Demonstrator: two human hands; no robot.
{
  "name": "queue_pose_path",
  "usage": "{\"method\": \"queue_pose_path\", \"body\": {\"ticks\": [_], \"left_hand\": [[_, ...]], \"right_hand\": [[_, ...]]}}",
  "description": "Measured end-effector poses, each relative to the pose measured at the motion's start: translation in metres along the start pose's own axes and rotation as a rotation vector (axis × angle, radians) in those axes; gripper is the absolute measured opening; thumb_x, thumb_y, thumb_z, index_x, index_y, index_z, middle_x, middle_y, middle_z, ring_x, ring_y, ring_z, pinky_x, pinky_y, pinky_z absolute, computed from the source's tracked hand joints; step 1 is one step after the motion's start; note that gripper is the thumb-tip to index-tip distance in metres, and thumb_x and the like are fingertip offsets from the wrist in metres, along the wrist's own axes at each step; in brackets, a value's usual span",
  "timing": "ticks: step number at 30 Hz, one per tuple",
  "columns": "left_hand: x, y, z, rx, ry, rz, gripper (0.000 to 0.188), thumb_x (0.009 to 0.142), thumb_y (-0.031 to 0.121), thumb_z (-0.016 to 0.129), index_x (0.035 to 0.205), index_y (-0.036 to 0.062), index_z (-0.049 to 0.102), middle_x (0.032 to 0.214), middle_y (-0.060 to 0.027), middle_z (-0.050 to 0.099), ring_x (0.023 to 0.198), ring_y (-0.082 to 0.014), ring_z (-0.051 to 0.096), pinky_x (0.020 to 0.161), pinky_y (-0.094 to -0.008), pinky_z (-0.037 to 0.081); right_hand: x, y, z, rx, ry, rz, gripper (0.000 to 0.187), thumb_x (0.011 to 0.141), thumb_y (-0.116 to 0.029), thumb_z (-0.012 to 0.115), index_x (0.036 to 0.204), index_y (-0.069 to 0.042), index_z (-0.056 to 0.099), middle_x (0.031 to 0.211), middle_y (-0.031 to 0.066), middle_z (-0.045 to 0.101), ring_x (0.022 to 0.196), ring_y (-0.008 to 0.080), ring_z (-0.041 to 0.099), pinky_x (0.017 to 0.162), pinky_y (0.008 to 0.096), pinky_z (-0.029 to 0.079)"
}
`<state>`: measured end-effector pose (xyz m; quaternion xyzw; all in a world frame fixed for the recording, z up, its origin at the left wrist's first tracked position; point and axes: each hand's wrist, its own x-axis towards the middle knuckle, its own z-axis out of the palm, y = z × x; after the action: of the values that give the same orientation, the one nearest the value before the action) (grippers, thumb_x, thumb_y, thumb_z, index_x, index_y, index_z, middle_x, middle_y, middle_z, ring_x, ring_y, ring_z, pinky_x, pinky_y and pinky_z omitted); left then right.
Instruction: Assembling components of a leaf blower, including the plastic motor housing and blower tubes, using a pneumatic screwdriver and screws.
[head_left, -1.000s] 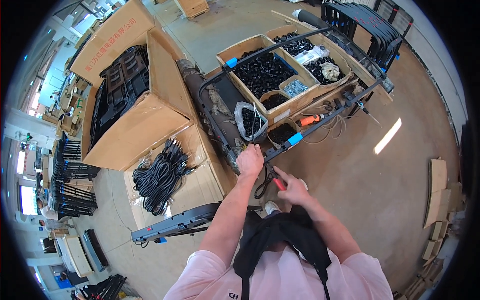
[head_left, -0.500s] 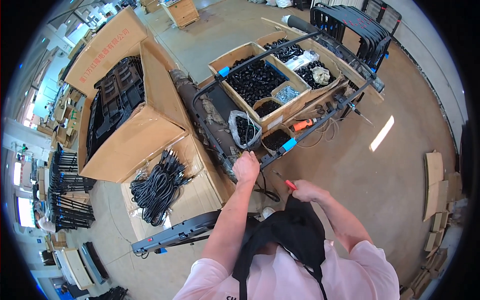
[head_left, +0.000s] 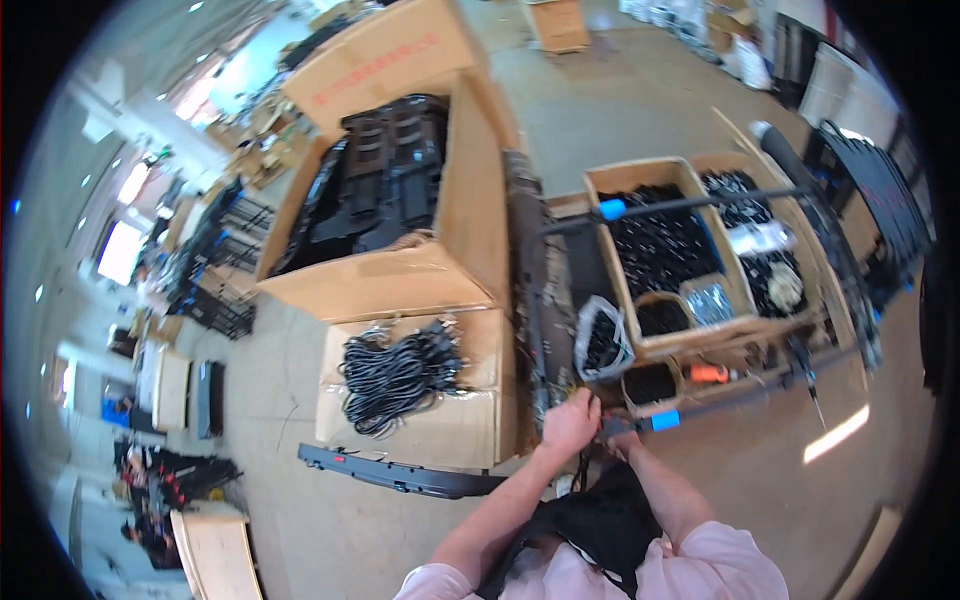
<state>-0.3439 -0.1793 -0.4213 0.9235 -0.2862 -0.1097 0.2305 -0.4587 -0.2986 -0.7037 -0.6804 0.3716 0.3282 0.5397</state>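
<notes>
Far left, a big open cardboard box (head_left: 400,220) stands on the floor, packed with black parts. Just nearer to me sits a lower, closed carton (head_left: 440,420) with a bundle of black cables (head_left: 395,375) lying on top, and a long black bar (head_left: 400,472) lies on the floor along its near edge. Moving right, my left hand (head_left: 568,422) is curled shut around the near end of the black metal frame (head_left: 535,300), which runs away from me between the boxes. Just right of it, my right hand (head_left: 622,440) sits low against the frame's crossbar beside a blue clip (head_left: 664,420); it is mostly hidden, so I cannot tell its grip. Beyond, a clear bag of black pieces (head_left: 600,340) hangs near the frame, then trays of black fittings (head_left: 665,245), and an orange-handled tool (head_left: 708,373) rests further right.
</notes>
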Motion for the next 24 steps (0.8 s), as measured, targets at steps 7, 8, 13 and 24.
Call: {"method": "queue_pose_path", "body": {"ticks": [7,8,13,24], "left_hand": [[0.047,0.034,-0.080,-0.417,0.239,0.018,0.018,0.101,0.018,0.066,0.113,0.0059,0.071,0.099,-0.0177,0.074,0.094,-0.0359,0.073,0.080,-0.0412,0.058],[0.060,0.032,-0.115,-0.392,0.450,0.107,0.013,0.101,0.012,0.065,0.110,0.0046,0.071,0.100,-0.0173,0.074,0.092,-0.0347,0.073,0.079,-0.0408,0.057],[0.157,0.016,-0.274,0.002,0.988,0.201,0.008,0.099,0.007,0.068,0.105,0.0035,0.072,0.094,-0.0112,0.071,0.083,-0.0278,0.066,0.076,-0.0382,0.052],[0.307,-0.026,-0.346,0.511,0.482,-0.545,0.021,0.095,0.023,0.066,0.098,0.0096,0.082,0.107,-0.0177,0.079,0.102,-0.0316,0.077,0.085,-0.0422,0.062]], "right_hand": [[0.014,-0.001,-0.032,0.102,-0.051,-0.512,0.026,0.098,-0.038,0.066,0.092,-0.013,0.071,0.073,0.0012,0.069,0.062,0.0172,0.063,0.053,0.0299,0.049],[0.001,-0.022,-0.032,0.089,-0.088,-0.492,0.024,0.097,-0.037,0.067,0.092,-0.014,0.071,0.073,0.0008,0.068,0.061,0.0166,0.062,0.053,0.0297,0.048],[-0.055,-0.038,-0.074,0.090,-0.121,-0.354,0.014,0.096,-0.030,0.071,0.096,-0.016,0.070,0.073,-0.0013,0.066,0.060,0.0137,0.060,0.052,0.0286,0.045],[-0.146,0.063,-0.175,-0.006,-0.133,-0.293,0.031,0.098,-0.022,0.072,0.118,0.001,0.069,0.097,0.0091,0.071,0.088,0.0226,0.066,0.078,0.0351,0.053]]}}
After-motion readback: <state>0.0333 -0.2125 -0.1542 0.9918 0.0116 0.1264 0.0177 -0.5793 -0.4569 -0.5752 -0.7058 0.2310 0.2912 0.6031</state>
